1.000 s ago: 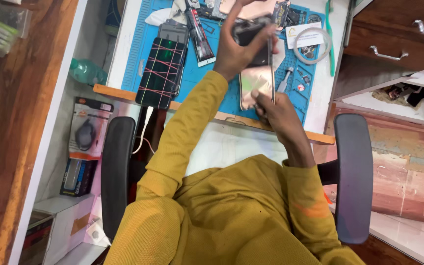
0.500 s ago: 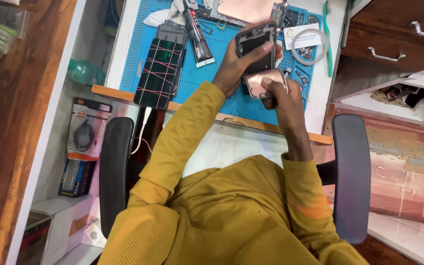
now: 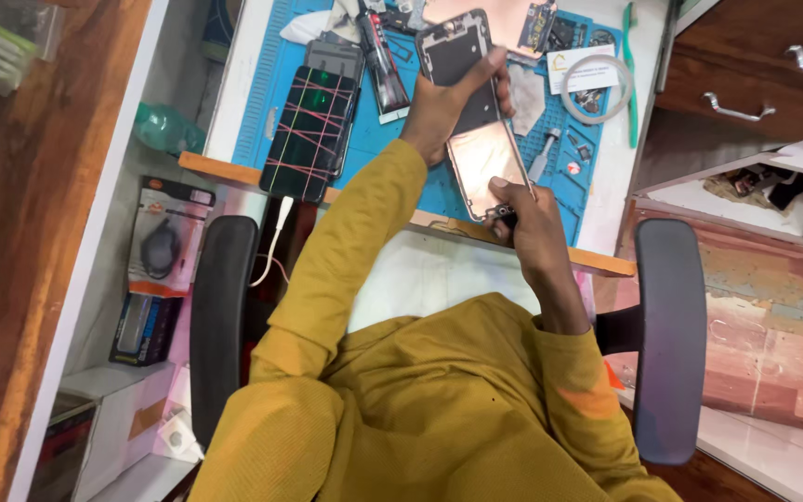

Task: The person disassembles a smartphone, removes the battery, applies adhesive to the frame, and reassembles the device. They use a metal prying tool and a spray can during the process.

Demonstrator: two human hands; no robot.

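Gripping the phone frame (image 3: 462,70) at its upper part, the left hand (image 3: 443,107) wraps thumb and fingers around its edges. Right hand (image 3: 522,209) pinches the bottom edge of the copper-coloured panel (image 3: 485,163) (fingertips closed on it), which lies along the frame's lower half above the blue mat (image 3: 392,153). Judgement: keep the pinch light, the panel aligned with the frame, lift evenly. Beside lie a banded phone (image 3: 313,125) and a glue tube (image 3: 385,65).
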